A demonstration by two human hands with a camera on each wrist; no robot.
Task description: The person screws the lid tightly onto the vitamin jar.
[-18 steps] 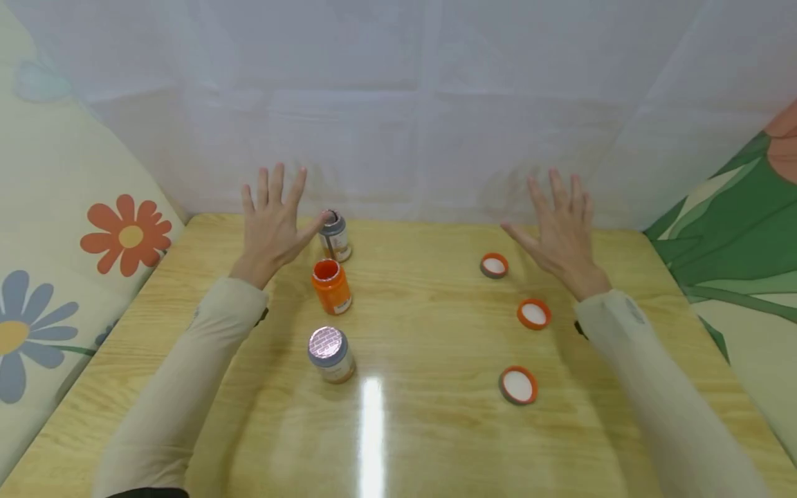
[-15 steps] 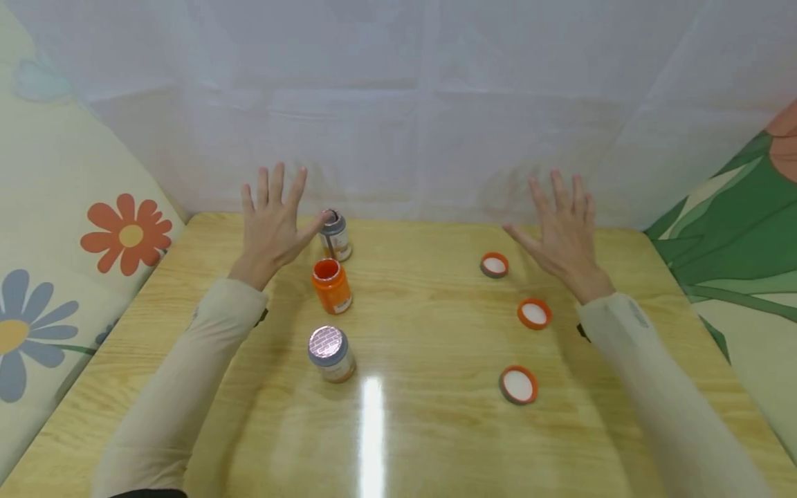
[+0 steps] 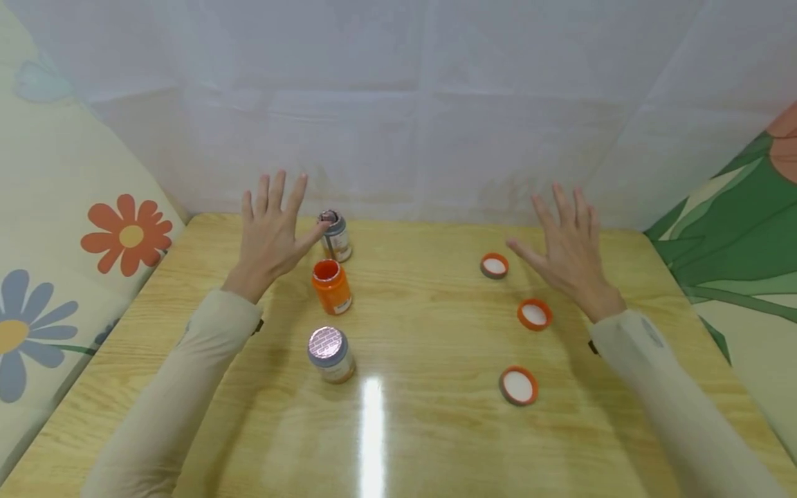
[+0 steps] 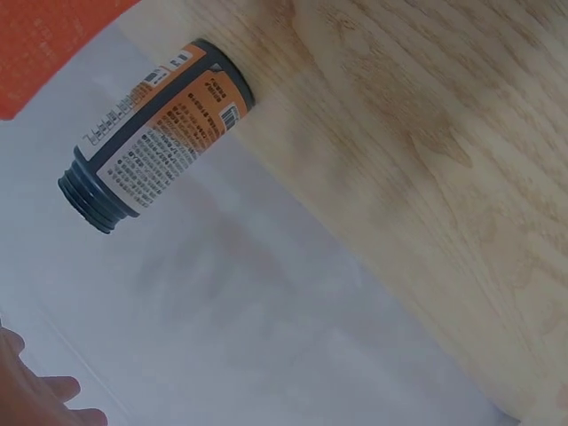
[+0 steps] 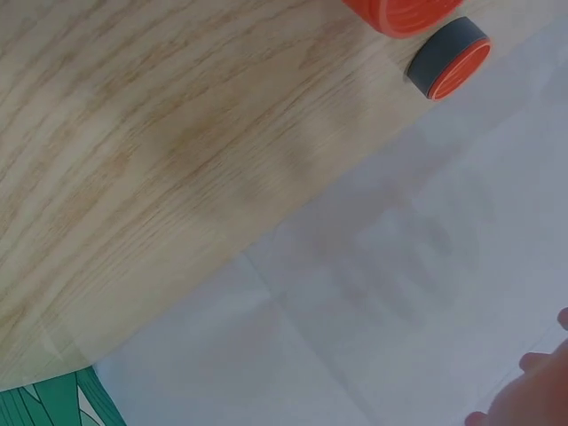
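My left hand (image 3: 270, 235) hovers over the table's far left with fingers spread, holding nothing. In the head view its thumb overlaps the rim of the farthest jar (image 3: 337, 242), a dark-necked one with a printed label. Nearer stand an orange jar (image 3: 333, 290) without a lid and a grey jar (image 3: 333, 363) topped with shiny foil. On the other side my right hand (image 3: 569, 256), also spread and holding nothing, is nearest the small lid (image 3: 495, 265). Two more upturned lids, a middle one (image 3: 534, 315) and a front one (image 3: 518, 386), lie in a loose column.
The wooden table (image 3: 429, 332) meets a white cloth backdrop (image 3: 423, 117) at its far edge. Flower-patterned fabric (image 3: 50, 228) hangs at the left, and green-leaf fabric (image 3: 735, 249) at the right. A bright light streak reflects off the table's front middle.
Both hands have drawn slightly back toward the person, the right one also a little to the right. The jars and lids stay where they were.
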